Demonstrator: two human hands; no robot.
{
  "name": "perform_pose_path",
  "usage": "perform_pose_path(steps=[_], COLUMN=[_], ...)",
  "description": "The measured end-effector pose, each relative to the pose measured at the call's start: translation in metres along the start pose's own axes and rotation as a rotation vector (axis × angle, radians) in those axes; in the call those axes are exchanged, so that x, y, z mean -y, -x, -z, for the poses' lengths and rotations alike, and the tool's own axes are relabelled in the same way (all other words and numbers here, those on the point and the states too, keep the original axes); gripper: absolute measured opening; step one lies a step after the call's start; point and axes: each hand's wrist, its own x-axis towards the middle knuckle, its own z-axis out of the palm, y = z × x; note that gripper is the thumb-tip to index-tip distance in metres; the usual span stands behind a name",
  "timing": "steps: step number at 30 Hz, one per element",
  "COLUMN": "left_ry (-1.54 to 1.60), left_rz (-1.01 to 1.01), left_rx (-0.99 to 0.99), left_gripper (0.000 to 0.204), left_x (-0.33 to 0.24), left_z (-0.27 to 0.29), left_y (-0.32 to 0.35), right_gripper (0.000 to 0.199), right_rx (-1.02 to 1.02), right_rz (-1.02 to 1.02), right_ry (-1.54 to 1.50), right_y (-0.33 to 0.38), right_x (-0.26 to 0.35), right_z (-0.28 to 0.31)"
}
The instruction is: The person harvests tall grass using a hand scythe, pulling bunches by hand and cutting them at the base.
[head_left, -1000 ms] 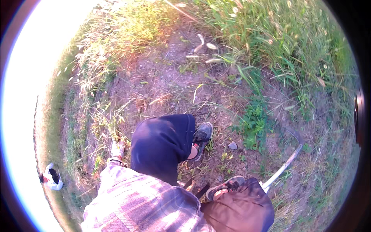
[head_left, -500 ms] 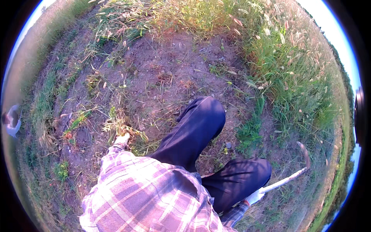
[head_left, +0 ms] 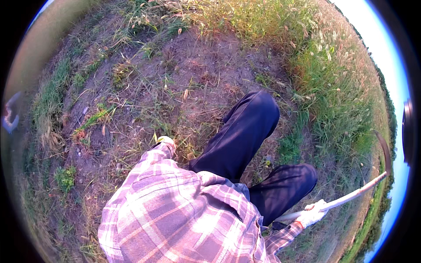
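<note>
My right hand, in a white glove, is closed around the pale handle of a long-handled sickle. The sickle's dark curved blade points up at the far right, raised off the ground. My left hand, also gloved, is low beside my left knee, close to dry grass and weeds on the soil. Its fingers are largely hidden, so whether it holds any stems cannot be seen. Both arms are in plaid sleeves, and my dark-trousered legs are bent.
Tall seeding grass stands along the right and the far side. Bare brown soil with scattered cut stems lies ahead. A small green weed grows at the left. At the left rim is a blurred whitish shape.
My left hand has moved right toward my knee, away from where a clump of weeds showed at it. The right hand has swung the sickle outward and come into fuller view.
</note>
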Motion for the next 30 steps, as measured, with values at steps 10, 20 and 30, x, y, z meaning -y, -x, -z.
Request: perform_pose_path(steps=[10, 20, 30], left_ry=[0.575, 0.710, 1.064], left_rz=[0.173, 0.207, 0.470], left_rx=[-0.252, -0.146, -0.388], left_gripper=[0.028, 0.021, 0.032], left_x=[-0.021, -0.019, -0.012], left_z=[0.014, 0.018, 0.042], left_y=[0.036, 0.042, 0.054], right_gripper=[0.023, 0.014, 0.017], right_rx=[0.053, 0.600, 0.994], right_rz=[0.149, 0.186, 0.569], right_ry=[0.114, 0.119, 0.724], right_y=[0.038, -0.018, -0.015], right_x=[0.087, 0.122, 0.123], right_z=[-0.024, -0.119, -0.320])
